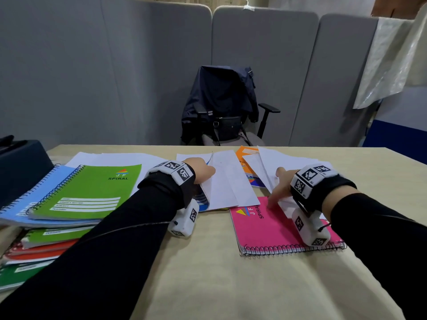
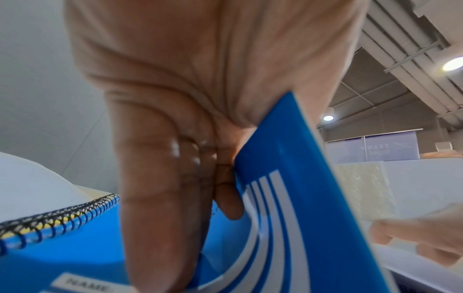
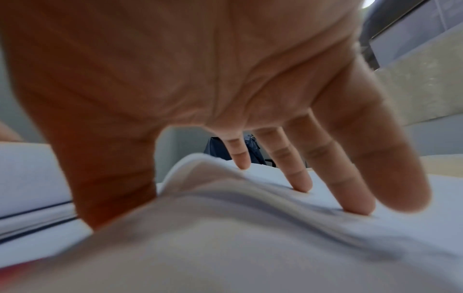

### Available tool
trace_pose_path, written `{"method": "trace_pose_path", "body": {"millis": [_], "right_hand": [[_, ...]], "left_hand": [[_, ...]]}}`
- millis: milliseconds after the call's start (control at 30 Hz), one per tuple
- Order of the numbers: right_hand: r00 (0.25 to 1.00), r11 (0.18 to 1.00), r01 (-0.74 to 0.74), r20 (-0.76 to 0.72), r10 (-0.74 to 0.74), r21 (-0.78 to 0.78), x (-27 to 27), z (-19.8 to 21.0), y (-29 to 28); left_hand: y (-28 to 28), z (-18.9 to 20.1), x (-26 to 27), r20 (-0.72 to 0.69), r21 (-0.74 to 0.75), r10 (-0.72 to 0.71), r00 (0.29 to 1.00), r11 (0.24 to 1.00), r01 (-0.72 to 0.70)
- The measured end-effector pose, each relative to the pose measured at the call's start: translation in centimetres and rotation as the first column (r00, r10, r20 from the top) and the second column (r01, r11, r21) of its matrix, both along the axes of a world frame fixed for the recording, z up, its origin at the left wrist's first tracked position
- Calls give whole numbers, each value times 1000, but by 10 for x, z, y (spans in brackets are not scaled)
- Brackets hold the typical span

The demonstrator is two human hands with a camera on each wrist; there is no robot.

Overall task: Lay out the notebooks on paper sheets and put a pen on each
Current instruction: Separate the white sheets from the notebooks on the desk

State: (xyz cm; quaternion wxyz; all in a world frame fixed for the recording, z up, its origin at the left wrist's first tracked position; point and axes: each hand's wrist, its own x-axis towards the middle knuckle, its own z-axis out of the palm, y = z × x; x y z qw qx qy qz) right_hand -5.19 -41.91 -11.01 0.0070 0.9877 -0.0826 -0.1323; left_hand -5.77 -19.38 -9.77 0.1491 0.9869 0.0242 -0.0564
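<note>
Meanwhile left hand (image 1: 200, 170) lifts blue notebook's (image 2: 288, 178) edge; right hand (image 1: 280, 184) presses paper sheets (image 3: 275, 237).

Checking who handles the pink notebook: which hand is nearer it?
Right. The right hand presses paper sheets over the pink notebook; the left hand is apart, gripping a blue notebook.

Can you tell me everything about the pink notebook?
The bright pink spiral-bound notebook lies flat and closed on the beige table, its wire coil along the near edge. The cover looks like smooth card, printed with "JF SPIRAL" and a small coloured logo. White paper sheets overlap its far corner, and the right hand presses them down there with spread fingers.
</note>
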Motion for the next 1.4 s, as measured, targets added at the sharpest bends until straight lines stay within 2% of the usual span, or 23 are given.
{"method": "trace_pose_path", "body": {"millis": [100, 333, 500, 800, 933, 1033, 1167, 1300, 1400], "right_hand": [[1000, 1000, 13, 20, -14, 14, 2, 2, 0], [999, 998, -12, -47, 14, 54, 20, 5, -12], [1000, 997, -19, 4, 18, 81, 11, 4, -5], [998, 989, 36, 51, -44, 146, 5, 7, 0], [999, 995, -34, -15, 36, 97, 1, 6, 1], [994, 994, -72, -73, 78, 79, -3, 9, 5], [984, 990, -139, -114, 136, -20, -7, 7, 12], [980, 978, -188, -90, 180, -95, -5, 1, 16], [988, 989, -142, -70, 140, -33, 3, 0, 13]], "left_hand": [[0, 1, -2, -7, -5, -4, 1000, 1000, 4], [1, 3, -3, -42, -95, 6, 999, 995, -10], [1, 2, -3, -14, -6, 0, 1000, 1000, 0], [4, 3, -5, -51, -91, 3, 999, 996, -7], [2, 5, -5, -36, -58, -7, 999, 998, 5], [1, 5, -5, -55, -93, 0, 998, 996, -5], [1, 4, -5, -42, -81, 5, 999, 997, -8], [2, 4, -5, -51, -85, 16, 999, 996, -21], [2, 3, -5, -73, -139, 29, 997, 989, -39]]}}
